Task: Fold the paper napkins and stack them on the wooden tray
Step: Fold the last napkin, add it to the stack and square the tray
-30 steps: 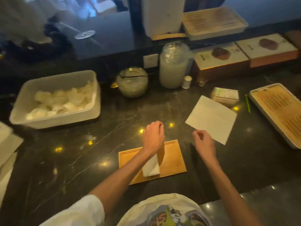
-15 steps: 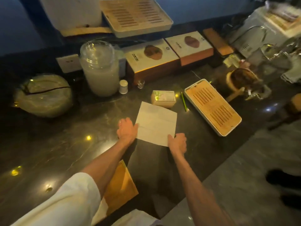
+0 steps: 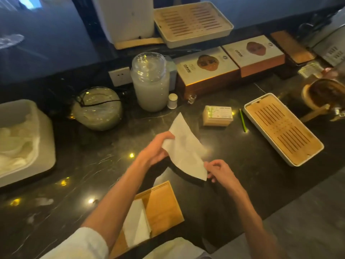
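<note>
A white paper napkin (image 3: 183, 149) hangs lifted above the dark counter, bent and partly curled. My left hand (image 3: 155, 149) grips its left edge and my right hand (image 3: 219, 171) pinches its lower right corner. Nearer to me lies the flat wooden tray (image 3: 162, 206), partly hidden under my left forearm. A folded white napkin (image 3: 137, 224) rests on the tray's left part.
A white bin (image 3: 46, 146) with crumpled napkins stands at the left. A glass jar (image 3: 150, 81), a round glass bowl (image 3: 97, 108), a napkin pack (image 3: 217, 115), a green pen (image 3: 243, 120) and a slatted tray (image 3: 283, 128) lie beyond my hands. The counter edge runs at lower right.
The napkin lay flat on the counter; both hands have taken hold of it and lifted it toward me. Before that, my left hand left a folded napkin on the tray.
</note>
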The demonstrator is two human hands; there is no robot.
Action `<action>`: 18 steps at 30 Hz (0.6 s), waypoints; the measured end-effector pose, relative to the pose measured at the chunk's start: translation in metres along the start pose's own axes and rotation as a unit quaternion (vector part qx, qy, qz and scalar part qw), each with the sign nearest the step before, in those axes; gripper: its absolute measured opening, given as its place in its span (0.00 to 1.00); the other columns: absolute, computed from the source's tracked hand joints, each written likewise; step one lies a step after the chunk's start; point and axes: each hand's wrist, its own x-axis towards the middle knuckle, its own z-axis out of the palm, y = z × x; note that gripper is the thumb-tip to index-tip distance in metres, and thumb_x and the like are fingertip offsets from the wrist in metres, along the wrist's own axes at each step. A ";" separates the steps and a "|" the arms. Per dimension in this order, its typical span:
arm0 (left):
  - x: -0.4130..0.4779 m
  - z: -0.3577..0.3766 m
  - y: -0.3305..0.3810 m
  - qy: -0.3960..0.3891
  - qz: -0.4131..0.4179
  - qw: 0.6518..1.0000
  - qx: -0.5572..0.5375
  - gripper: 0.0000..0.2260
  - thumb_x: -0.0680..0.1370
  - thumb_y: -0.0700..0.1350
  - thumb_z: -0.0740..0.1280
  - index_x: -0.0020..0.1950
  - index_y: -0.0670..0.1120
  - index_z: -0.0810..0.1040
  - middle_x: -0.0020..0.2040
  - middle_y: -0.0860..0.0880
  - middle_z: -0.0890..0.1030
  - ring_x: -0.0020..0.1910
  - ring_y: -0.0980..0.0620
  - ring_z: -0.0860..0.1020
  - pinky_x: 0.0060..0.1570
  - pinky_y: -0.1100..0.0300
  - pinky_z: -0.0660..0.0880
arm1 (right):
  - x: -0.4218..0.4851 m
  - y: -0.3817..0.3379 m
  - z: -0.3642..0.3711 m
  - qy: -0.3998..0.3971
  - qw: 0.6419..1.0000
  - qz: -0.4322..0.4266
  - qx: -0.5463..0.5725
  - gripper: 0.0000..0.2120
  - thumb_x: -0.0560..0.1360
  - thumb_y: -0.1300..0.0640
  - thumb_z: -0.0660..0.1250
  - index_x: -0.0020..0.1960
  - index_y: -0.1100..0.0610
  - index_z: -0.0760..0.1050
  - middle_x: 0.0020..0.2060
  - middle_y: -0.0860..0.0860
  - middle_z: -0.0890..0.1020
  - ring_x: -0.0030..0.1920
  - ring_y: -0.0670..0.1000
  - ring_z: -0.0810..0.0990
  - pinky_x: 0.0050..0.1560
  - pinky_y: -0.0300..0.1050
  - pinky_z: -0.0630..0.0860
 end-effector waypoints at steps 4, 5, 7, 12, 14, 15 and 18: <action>-0.085 -0.038 0.038 -0.045 -0.033 0.997 -0.055 0.23 0.65 0.45 0.72 0.59 0.41 0.78 0.48 0.41 0.85 0.46 0.44 0.85 0.45 0.52 0.83 | -0.038 -0.043 0.011 -0.047 0.986 -0.152 -0.051 0.29 0.70 0.34 0.71 0.66 0.45 0.71 0.68 0.45 0.75 0.65 0.47 0.74 0.59 0.45 0.73; -0.104 -0.043 0.043 -0.044 -0.040 0.997 -0.042 0.25 0.62 0.44 0.74 0.57 0.40 0.79 0.47 0.41 0.84 0.44 0.44 0.85 0.42 0.53 0.83 | -0.049 -0.062 0.017 -0.082 0.978 -0.181 -0.056 0.37 0.67 0.31 0.71 0.73 0.42 0.66 0.72 0.41 0.69 0.69 0.45 0.68 0.65 0.48 0.70; -0.141 -0.051 0.049 0.002 -0.029 1.000 0.008 0.21 0.60 0.41 0.75 0.51 0.38 0.79 0.44 0.40 0.83 0.36 0.45 0.86 0.33 0.55 0.83 | -0.072 -0.096 0.034 -0.172 0.959 -0.212 -0.076 0.44 0.67 0.31 0.72 0.78 0.40 0.60 0.73 0.38 0.64 0.69 0.43 0.65 0.68 0.50 0.67; -0.213 -0.082 0.046 -0.019 0.073 0.993 -0.089 0.16 0.66 0.46 0.78 0.50 0.39 0.85 0.46 0.40 0.86 0.42 0.43 0.87 0.37 0.54 0.85 | -0.123 -0.125 0.081 -0.327 0.912 -0.248 -0.020 0.17 0.68 0.41 0.77 0.56 0.44 0.83 0.53 0.48 0.88 0.53 0.50 0.87 0.45 0.41 0.84; -0.229 -0.098 0.028 -0.049 0.149 0.963 -0.220 0.23 0.77 0.59 0.68 0.59 0.41 0.84 0.54 0.40 0.87 0.53 0.41 0.86 0.51 0.49 0.84 | -0.141 -0.125 0.096 -0.314 0.912 -0.259 0.048 0.13 0.72 0.42 0.75 0.54 0.43 0.84 0.50 0.48 0.88 0.50 0.50 0.88 0.41 0.38 0.83; -0.234 -0.103 0.015 -0.056 0.167 0.947 -0.270 0.30 0.80 0.65 0.58 0.65 0.41 0.81 0.60 0.39 0.85 0.59 0.39 0.84 0.57 0.45 0.82 | -0.148 -0.125 0.102 -0.308 0.912 -0.260 0.070 0.12 0.73 0.42 0.75 0.55 0.43 0.83 0.50 0.48 0.88 0.50 0.50 0.88 0.40 0.39 0.84; -0.251 -0.110 -0.028 -0.082 0.161 0.945 -0.273 0.40 0.79 0.72 0.52 0.76 0.42 0.70 0.70 0.36 0.78 0.67 0.36 0.78 0.62 0.41 0.78 | -0.160 -0.120 0.116 -0.298 0.917 -0.258 0.064 0.13 0.72 0.41 0.76 0.55 0.40 0.82 0.51 0.47 0.88 0.50 0.51 0.89 0.42 0.46 0.85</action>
